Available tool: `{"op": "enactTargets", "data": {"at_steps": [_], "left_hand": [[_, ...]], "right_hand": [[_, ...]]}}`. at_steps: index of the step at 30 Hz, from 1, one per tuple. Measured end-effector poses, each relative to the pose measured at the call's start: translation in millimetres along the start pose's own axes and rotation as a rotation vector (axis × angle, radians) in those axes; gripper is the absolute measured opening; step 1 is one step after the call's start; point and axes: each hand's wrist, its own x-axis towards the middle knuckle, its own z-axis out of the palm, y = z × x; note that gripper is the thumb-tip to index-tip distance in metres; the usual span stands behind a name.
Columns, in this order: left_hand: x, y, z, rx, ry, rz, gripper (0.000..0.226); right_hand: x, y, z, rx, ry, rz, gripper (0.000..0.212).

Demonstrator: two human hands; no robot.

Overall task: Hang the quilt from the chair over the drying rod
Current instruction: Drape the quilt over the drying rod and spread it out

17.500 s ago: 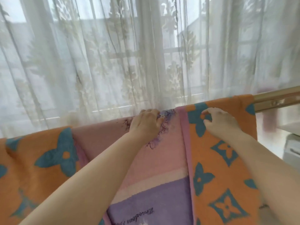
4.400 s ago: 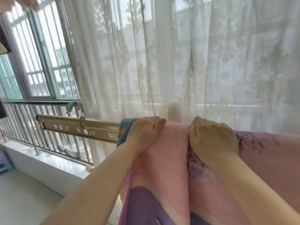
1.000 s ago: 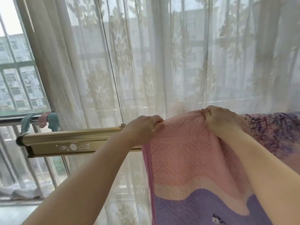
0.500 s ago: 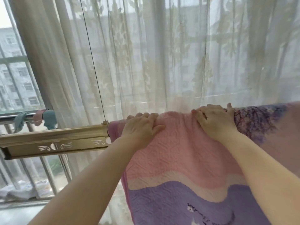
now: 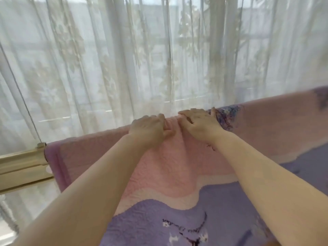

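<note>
The pink and purple quilt point(image 5: 159, 174) hangs draped over the gold drying rod point(image 5: 21, 167), and its left edge sits just past the rod's wire hanger. Both hands lie side by side on the quilt's top fold. My left hand point(image 5: 149, 130) presses on the pink part, fingers laid over the top and thumb against the front. Just to its right, my right hand point(image 5: 198, 125) rests flat with spread fingers, beside a purple tree print. A small ridge of cloth stands between the hands. The quilt covers the rest of the rod, and the chair is out of view.
A sheer white lace curtain point(image 5: 124, 59) hangs right behind the rod, with window bars showing through it. A thin suspension wire point(image 5: 17, 96) runs down to the rod at the left. Bare rod extends left of the quilt.
One second ago both hands gripped bunched cloth; they then flattened. The quilt's left edge now reaches farther left along the rod, and the hands sit closer together, more toward its middle.
</note>
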Motion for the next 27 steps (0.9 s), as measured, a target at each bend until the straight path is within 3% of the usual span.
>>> {"op": "enactTargets", "data": {"at_steps": [5, 9, 13, 18, 21, 25, 27], "left_hand": [[14.0, 9.0, 13.9, 0.131, 0.040, -0.044, 0.048], [14.7, 13.3, 20.5, 0.139, 0.098, -0.081, 0.049], [19.1, 13.9, 26.8, 0.174, 0.127, -0.099, 0.056], [9.2, 5.7, 41.1, 0.176, 0.194, 0.007, 0.074], [-7.1, -10.8, 44.8, 0.085, 0.224, 0.132, 0.079], [-53.3, -54.1, 58.1, -0.213, 0.361, 0.326, 0.062], [-78.8, -81.3, 68.3, -0.356, 0.403, 0.314, 0.043]], "right_hand": [[-3.0, 28.5, 4.8, 0.009, 0.035, -0.123, 0.054], [-19.2, 47.9, 29.8, -0.121, 0.155, -0.171, 0.085], [-20.3, 66.8, 33.9, -0.154, 0.161, -0.250, 0.092], [-36.4, 56.6, 38.0, -0.087, 0.126, -0.130, 0.085], [-51.3, 35.8, 45.6, -0.067, 0.144, -0.025, 0.068], [-67.6, -19.8, 68.0, -0.024, 0.182, 0.111, 0.048], [-74.1, -53.5, 81.2, 0.025, 0.191, 0.137, 0.043]]}}
